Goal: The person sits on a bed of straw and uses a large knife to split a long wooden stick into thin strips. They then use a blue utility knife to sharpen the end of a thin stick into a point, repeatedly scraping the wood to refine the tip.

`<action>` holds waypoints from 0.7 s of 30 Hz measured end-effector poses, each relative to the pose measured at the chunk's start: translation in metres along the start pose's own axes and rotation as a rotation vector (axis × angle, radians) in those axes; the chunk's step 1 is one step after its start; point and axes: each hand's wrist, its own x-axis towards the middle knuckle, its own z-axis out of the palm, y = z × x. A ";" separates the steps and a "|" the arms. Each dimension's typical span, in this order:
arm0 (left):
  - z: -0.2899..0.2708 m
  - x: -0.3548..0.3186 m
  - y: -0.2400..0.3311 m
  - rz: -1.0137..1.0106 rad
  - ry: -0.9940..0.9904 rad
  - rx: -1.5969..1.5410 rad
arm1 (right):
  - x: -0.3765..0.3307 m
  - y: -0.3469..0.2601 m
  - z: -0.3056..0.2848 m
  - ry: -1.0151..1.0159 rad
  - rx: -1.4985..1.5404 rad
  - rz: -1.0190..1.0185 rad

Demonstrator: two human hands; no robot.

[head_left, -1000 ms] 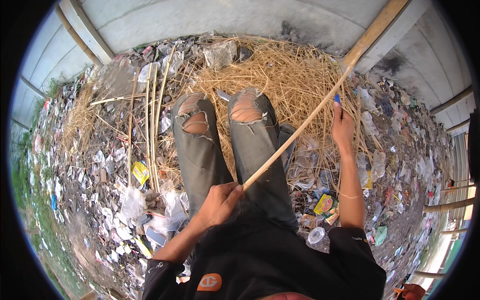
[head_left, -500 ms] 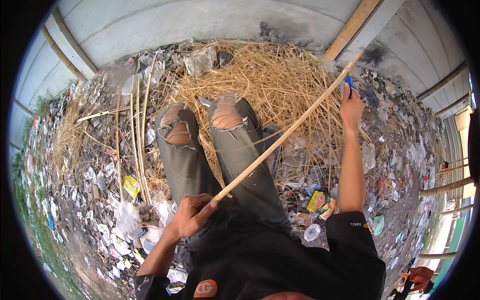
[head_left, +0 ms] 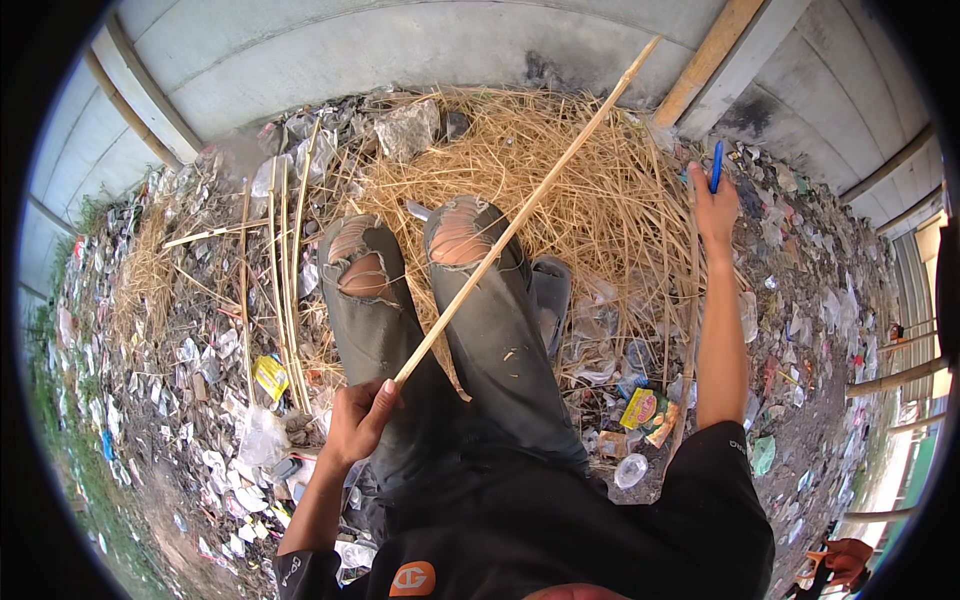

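Observation:
A long pale bamboo strip rises slantwise across my knees, its far tip up against the grey wall. My left hand is closed round its near end, thumb on top. Off to the right, my right hand is closed on a slim blue tool; whether it is a knife I cannot make out. That tool stands apart from the strip. A thin shaving curls beside the strip over my lap. Straw-like bamboo shavings lie heaped beyond my knees.
Several long bamboo strips lie on the littered ground at left. A rock sits by the wall. A sandal shows beside my right leg. Near my right elbow lie a yellow packet and a clear plastic cup.
The bamboo strip has swung left and upward, its far end leaving my right hand. My right hand with the blue tool has shifted slightly right, away from the strip.

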 end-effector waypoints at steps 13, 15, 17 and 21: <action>-0.048 -0.010 -0.008 -0.076 -0.067 -0.066 | -0.017 -0.134 0.021 -0.359 -0.032 -1.043; -0.055 -0.013 -0.008 -0.115 -0.114 -0.084 | -0.013 -0.135 0.026 -0.437 -0.042 -1.064; -0.063 -0.015 -0.009 -0.120 -0.133 -0.084 | -0.009 -0.141 0.020 -0.576 -0.073 -0.979; -0.083 -0.016 -0.020 -0.144 -0.209 -0.134 | -0.010 -0.147 0.013 -0.812 0.147 -0.593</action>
